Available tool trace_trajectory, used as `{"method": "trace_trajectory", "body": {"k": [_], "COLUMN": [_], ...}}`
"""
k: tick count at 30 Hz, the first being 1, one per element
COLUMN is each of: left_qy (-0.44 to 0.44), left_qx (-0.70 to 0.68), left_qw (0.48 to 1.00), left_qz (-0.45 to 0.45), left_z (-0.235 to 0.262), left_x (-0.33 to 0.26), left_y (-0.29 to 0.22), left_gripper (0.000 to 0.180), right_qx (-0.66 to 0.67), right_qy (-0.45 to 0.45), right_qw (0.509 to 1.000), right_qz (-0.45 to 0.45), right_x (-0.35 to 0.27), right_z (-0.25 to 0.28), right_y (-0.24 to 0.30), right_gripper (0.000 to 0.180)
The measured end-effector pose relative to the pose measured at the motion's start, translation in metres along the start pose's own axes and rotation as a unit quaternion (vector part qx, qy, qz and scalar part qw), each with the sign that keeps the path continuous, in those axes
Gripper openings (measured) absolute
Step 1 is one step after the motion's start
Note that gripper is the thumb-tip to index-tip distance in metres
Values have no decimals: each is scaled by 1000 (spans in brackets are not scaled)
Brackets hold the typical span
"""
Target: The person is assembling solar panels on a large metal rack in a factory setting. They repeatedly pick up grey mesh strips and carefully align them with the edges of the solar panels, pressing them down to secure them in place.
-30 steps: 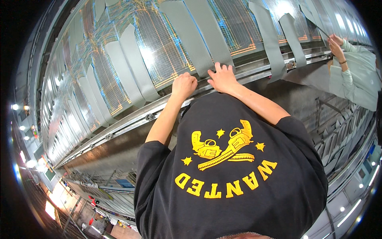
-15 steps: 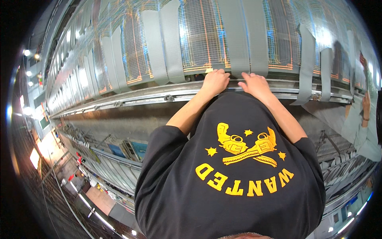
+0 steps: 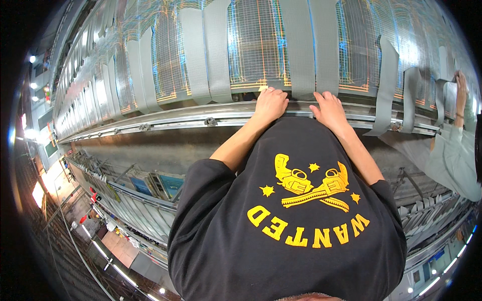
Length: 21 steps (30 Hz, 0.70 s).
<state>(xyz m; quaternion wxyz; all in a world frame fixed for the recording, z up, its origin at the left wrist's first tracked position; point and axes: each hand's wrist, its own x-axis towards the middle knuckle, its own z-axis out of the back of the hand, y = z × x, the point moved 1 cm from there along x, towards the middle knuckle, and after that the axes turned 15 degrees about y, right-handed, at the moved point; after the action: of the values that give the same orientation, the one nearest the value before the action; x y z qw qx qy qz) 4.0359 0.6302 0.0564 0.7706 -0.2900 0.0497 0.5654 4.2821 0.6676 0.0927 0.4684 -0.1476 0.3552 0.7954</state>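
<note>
My left hand [image 3: 271, 104] rests at the near edge of a long printing table, fingers bent together beside the lower left corner of a grey fabric piece [image 3: 300, 55]. Whatever its fingertips pinch is hidden. My right hand [image 3: 330, 109] lies at the lower end of the adjoining grey fabric piece [image 3: 327, 50], thumb apart from the fingers and fingertips on the cloth's edge. Both pieces lie flat, side by side, over the table's printed orange and blue grid lines. A metal rail [image 3: 221, 114] runs along the table edge under my wrists.
More grey fabric pieces [image 3: 193, 55] lie in pairs along the table. At right, a loose grey piece [image 3: 385, 85] hangs over the rail. A co-worker's hand [image 3: 460, 89] is at the far right, beside a curled grey strip [image 3: 441, 98]. Racks of grey pieces [image 3: 135, 213] stand behind me.
My right hand has shifted slightly right along the cloth's edge. My left hand has barely moved. At far right, the co-worker's arm has moved and a grey strip now curls up beside it.
</note>
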Motion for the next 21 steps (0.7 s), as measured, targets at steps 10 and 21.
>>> {"method": "trace_trajectory", "body": {"k": [10, 21], "left_qy": [-27, -28], "left_qx": [-32, 28], "left_qw": [999, 998], "left_qz": [-4, -51], "left_z": [-4, -11], "left_x": [-15, -1], "left_y": [-11, -7], "left_gripper": [43, 25], "right_qx": [-29, -81], "right_qy": [9, 34], "right_qw": [999, 996], "right_qz": [-21, -2], "right_x": [-9, 3], "right_z": [-2, -18], "right_y": [8, 5], "right_gripper": [53, 60]}}
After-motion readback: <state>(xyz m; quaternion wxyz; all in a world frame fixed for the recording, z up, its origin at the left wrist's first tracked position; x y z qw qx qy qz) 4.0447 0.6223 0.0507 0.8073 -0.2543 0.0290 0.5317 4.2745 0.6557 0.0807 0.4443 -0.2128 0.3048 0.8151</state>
